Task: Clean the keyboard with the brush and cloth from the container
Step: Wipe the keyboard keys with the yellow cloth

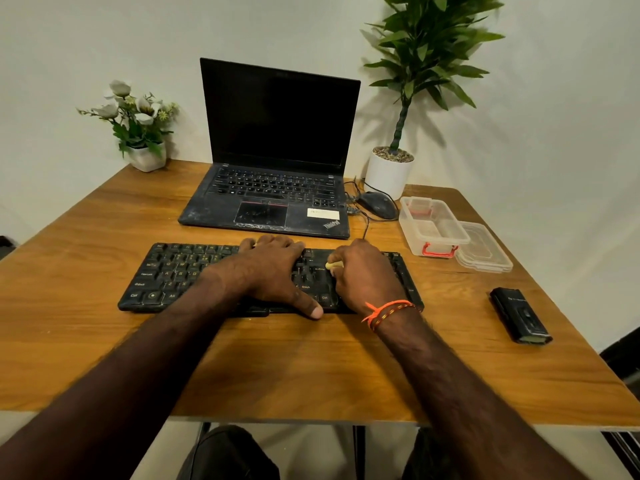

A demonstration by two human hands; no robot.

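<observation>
Setting: wooden tabletop point(104, 341) against a pale wall; laptop point(273, 168) at 12 o'clock, plants at 10 and 1.
Keyboard point(166, 278): black, centre of the tabletop, both hands on it.
Left hand point(270, 271): fingers flat, pressing the keys to steady it, holding nothing.
Right hand point(367, 275): grip curled round a small pale item point(334, 265), brush or cloth I cannot tell, worked near the Enter key.
Container point(433, 223): at 2 o'clock, open, looks emptied; lid point(485, 249) just beside it.
Progress: tools out, cleaning under way on the right section; left keys probably still to do.

Left hand point(273, 268) flat, right hand point(367, 275) curled, pinching.
</observation>
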